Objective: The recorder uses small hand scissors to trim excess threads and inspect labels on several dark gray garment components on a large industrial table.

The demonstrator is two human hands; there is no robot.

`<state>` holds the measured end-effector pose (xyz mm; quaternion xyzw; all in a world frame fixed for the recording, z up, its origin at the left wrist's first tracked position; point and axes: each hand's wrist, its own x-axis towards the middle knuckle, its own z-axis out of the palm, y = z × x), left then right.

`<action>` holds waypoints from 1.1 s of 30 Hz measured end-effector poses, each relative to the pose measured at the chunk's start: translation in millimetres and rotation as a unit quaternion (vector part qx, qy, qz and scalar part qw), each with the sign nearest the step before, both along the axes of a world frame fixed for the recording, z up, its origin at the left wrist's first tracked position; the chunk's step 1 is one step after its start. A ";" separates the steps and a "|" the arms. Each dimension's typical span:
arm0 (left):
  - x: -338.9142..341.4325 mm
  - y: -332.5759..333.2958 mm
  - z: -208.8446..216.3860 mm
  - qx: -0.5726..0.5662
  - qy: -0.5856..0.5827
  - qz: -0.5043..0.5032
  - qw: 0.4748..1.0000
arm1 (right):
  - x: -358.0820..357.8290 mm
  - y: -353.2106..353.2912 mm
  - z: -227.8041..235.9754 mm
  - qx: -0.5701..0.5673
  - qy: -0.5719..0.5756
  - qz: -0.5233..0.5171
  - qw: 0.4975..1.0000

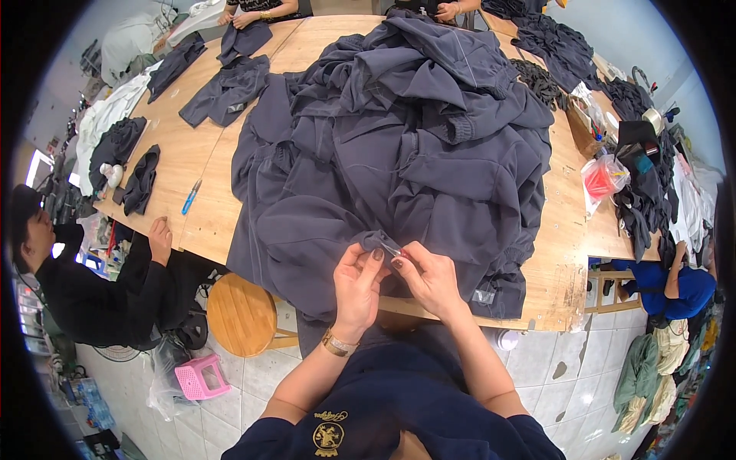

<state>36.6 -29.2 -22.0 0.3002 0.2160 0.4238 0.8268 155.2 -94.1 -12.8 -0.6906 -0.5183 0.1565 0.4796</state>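
Observation:
A large heap of dark grey garments point(376, 146) with elastic-gathered edges is piled on the wooden table before me. At its near edge, my left hand point(359, 287) pinches a bunched bit of dark grey cloth point(373, 240) between thumb and fingers. My right hand point(429, 280) is closed close beside it, fingertips almost meeting the left ones. From the right fingers a small pointed metal tool point(394, 251) reaches to the cloth; most of it is hidden, so its exact kind does not show.
On the wooden table point(567, 268) lie blue-handled thread snips point(191, 198) and smaller dark garment pieces point(227, 90). A person in black point(100, 284) sits at left; others work at the far side and right. A round wooden stool point(241, 314) and pink plastic stool point(202, 376) stand at lower left.

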 end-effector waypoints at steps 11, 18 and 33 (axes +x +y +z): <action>0.2 -0.1 -0.2 0.005 0.011 0.011 1.000 | 0.8 -0.6 -1.6 0.012 -0.014 -0.009 1.000; 0.7 -0.2 -2.3 0.008 0.008 0.011 1.000 | 0.7 -0.9 -0.8 0.005 0.001 -0.001 1.000; 0.3 -2.2 -4.4 0.046 0.036 0.014 0.998 | 0.2 0.0 1.5 0.007 -0.025 -0.014 1.000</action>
